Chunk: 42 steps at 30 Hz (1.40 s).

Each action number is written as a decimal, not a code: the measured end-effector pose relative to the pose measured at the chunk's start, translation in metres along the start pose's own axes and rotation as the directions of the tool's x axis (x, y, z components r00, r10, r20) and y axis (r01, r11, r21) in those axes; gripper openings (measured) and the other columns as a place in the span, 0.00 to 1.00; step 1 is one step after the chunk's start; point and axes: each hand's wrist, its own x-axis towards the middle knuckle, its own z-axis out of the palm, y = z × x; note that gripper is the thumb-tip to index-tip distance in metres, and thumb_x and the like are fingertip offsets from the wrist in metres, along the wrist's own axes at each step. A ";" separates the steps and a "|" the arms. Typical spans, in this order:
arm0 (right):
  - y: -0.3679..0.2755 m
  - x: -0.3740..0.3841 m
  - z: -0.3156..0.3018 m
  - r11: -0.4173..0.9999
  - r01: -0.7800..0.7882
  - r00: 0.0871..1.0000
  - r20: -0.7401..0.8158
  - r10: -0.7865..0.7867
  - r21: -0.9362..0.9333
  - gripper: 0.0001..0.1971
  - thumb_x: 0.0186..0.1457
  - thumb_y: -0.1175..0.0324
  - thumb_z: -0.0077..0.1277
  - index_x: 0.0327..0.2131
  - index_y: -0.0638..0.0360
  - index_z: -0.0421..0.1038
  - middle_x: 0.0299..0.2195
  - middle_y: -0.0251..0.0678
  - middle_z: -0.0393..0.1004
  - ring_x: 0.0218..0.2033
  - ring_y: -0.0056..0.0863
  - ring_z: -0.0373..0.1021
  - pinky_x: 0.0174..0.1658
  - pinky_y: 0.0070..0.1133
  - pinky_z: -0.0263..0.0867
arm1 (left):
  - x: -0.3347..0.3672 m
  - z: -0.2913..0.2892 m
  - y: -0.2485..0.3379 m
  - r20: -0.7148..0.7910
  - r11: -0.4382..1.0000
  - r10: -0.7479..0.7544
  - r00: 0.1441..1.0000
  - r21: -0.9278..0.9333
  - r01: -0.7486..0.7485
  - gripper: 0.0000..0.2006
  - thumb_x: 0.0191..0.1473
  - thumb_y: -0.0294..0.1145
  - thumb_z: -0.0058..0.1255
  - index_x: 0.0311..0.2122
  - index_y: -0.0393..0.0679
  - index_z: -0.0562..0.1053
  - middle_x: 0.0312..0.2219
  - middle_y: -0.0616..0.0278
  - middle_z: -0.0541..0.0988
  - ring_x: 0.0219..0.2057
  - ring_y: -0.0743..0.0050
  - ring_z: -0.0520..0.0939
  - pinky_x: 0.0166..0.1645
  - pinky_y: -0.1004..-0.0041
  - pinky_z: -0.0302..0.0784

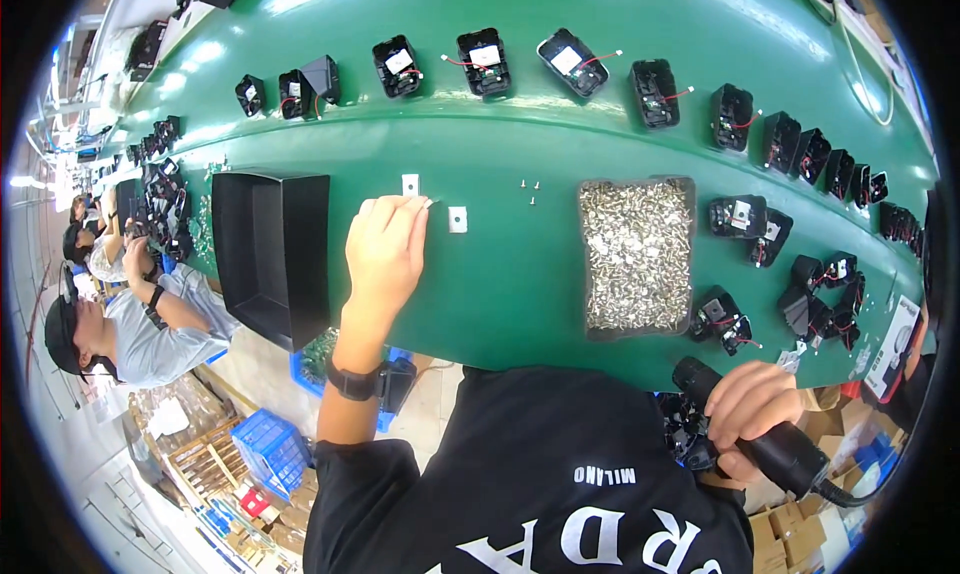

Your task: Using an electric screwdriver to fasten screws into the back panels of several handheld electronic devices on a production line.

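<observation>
My left hand (385,249) is over the green table with its fingertips pinched together. A tiny pale bit shows at the tips, too small to name. Close by lie two small white plates with dark centres, one plate (411,184) just beyond the fingers and another plate (458,219) to their right. At the table's front right, my right hand (752,406) wraps around a black corded electric screwdriver (790,456). Dark parts (682,429) show beside that hand against my shirt; whether it touches them I cannot tell.
A tray (583,264) heaped with screws stands at centre right, with a few loose screws (530,186) left of it. An open black box (270,179) sits at left. Several black housings (485,62) with red wires line the back and right. Co-workers (150,314) sit at left.
</observation>
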 end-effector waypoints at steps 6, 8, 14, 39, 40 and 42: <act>0.018 -0.006 0.024 0.998 -0.048 0.979 -0.199 0.041 -0.031 0.17 0.36 0.74 0.64 0.32 0.55 0.69 0.19 0.29 0.75 0.18 0.26 0.73 0.25 0.22 0.70 | 0.023 -0.003 0.036 0.359 0.339 -0.490 0.795 -0.761 0.553 0.08 0.62 0.27 0.46 0.44 0.37 0.73 0.34 0.60 0.82 0.28 0.84 0.78 0.33 0.84 0.72; 0.022 -0.008 0.021 0.999 -0.003 0.993 -0.122 -0.003 -0.048 0.17 0.36 0.75 0.63 0.33 0.56 0.68 0.19 0.30 0.74 0.17 0.26 0.73 0.25 0.24 0.70 | 0.048 0.007 0.054 0.442 0.297 -0.354 0.824 -0.782 0.547 0.09 0.61 0.27 0.49 0.45 0.37 0.72 0.33 0.59 0.82 0.30 0.81 0.80 0.35 0.81 0.74; 0.018 -0.012 0.022 0.999 0.018 0.991 -0.133 -0.023 -0.038 0.17 0.35 0.77 0.62 0.32 0.58 0.69 0.21 0.31 0.76 0.19 0.28 0.74 0.27 0.25 0.72 | 0.125 0.051 0.092 0.387 0.509 -0.136 0.912 -0.762 0.400 0.06 0.57 0.26 0.53 0.39 0.35 0.74 0.30 0.59 0.83 0.31 0.79 0.82 0.35 0.78 0.76; 0.033 -0.031 0.006 0.991 0.084 0.984 -0.169 -0.065 0.106 0.16 0.33 0.79 0.61 0.30 0.60 0.71 0.21 0.32 0.76 0.20 0.28 0.75 0.29 0.23 0.72 | 0.185 0.089 0.093 0.342 0.986 0.158 0.926 -0.096 -0.133 0.07 0.47 0.35 0.62 0.28 0.43 0.79 0.39 0.62 0.82 0.41 0.63 0.81 0.53 0.58 0.70; 0.033 -0.033 0.006 0.991 0.085 0.983 -0.171 -0.067 0.104 0.16 0.33 0.79 0.61 0.30 0.60 0.71 0.21 0.32 0.76 0.20 0.28 0.75 0.29 0.23 0.72 | 0.186 0.090 0.095 0.342 0.986 0.162 0.926 -0.097 -0.136 0.07 0.47 0.35 0.62 0.28 0.43 0.79 0.39 0.62 0.82 0.41 0.63 0.81 0.53 0.58 0.70; 0.035 -0.032 0.008 0.990 0.085 0.983 -0.172 -0.065 0.110 0.16 0.33 0.79 0.62 0.31 0.59 0.71 0.21 0.32 0.76 0.20 0.28 0.75 0.29 0.23 0.72 | 0.187 0.092 0.092 0.333 0.976 0.219 0.917 -0.083 -0.203 0.08 0.48 0.35 0.60 0.26 0.43 0.78 0.30 0.60 0.80 0.35 0.62 0.80 0.58 0.53 0.60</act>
